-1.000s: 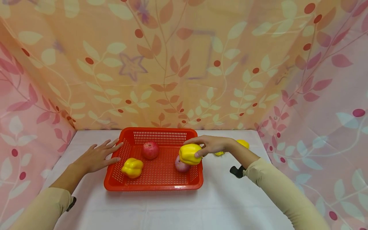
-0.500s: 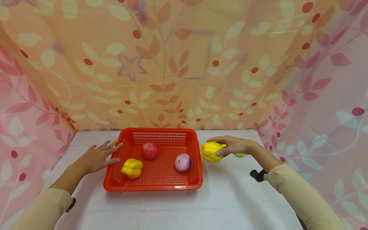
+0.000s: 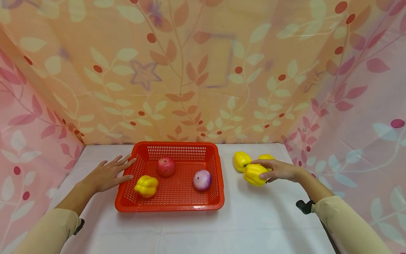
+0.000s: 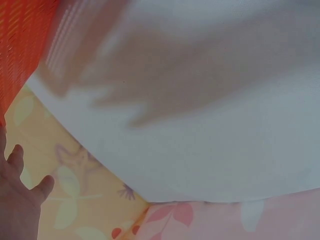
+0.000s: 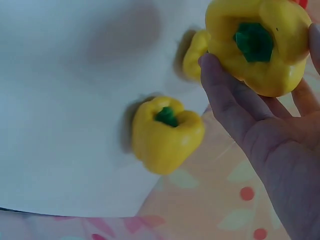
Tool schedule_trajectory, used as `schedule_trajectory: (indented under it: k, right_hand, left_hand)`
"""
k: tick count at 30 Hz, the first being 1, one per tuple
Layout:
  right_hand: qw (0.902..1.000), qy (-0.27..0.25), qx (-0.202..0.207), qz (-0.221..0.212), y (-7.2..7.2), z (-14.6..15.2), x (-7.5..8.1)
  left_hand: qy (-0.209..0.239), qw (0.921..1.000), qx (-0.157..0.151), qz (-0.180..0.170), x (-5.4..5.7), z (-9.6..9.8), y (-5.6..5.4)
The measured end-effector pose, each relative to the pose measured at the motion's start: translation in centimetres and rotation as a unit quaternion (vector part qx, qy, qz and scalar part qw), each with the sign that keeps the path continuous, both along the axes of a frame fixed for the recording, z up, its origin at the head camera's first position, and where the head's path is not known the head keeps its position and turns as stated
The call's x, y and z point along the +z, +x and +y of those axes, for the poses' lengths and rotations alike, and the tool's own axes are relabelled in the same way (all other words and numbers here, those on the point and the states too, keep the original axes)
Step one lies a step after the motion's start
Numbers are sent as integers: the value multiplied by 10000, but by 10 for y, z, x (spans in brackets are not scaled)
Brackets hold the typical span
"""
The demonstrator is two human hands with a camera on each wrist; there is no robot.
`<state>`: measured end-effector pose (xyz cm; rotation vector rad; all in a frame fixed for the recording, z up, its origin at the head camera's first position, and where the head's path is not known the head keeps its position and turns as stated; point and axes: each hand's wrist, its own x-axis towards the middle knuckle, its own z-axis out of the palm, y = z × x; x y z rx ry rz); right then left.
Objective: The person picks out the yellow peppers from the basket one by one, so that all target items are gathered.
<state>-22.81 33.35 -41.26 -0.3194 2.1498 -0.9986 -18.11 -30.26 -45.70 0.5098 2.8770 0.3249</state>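
My right hand [image 3: 277, 170] grips a yellow bell pepper [image 3: 254, 175] over the cloth to the right of the basket. In the right wrist view its green stem end [image 5: 254, 42] faces the camera, with fingers and thumb round its sides. Two other yellow bell peppers lie close behind: one at the left [image 3: 241, 161] and one at the right [image 3: 265, 157], partly covered by the hand. My left hand [image 3: 108, 174] is spread with straight fingers at the left rim of the red basket [image 3: 169, 208]; the left wrist view catches only part of it.
Inside the basket lie a yellow bell pepper [image 3: 146, 186], a round dark pink fruit [image 3: 166, 166] and a purple-white onion-like ball [image 3: 202, 180]. White cloth [image 3: 190, 233] covers the table. Patterned curtains [image 3: 190, 70] enclose the back and both sides.
My right hand has carried the yellow bell pepper from above the basket's right side out to the right, beside the other two peppers. My left hand has stayed put.
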Motion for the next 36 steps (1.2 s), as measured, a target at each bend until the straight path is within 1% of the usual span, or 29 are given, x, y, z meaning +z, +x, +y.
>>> schedule_trajectory:
  k: [5,12,17,23,27,36]
  right_hand:
    - [9998,-47,-178,-25,5,21,-11]
    - [9972,-254,-650,-274,9,46,-32]
    - [9943,-217,-979,-352,11,56,-49]
    - [9896,-101,-1371,-420,16,62,-67]
    - [9864,-62,-1569,-480,17,62,-73]
    - [9833,0,-1715,-615,15,61,-75]
  left_hand:
    - [12,10000,0,0,0,1,0]
    - [16,10000,-4,18,-1,1,0]
    - [39,10000,-13,13,-2,-1,0]
    - [59,10000,-26,-3,-2,-1,-1]
    - [73,10000,-18,-6,-1,0,0]
    - [22,9999,-56,83,-1,-1,0]
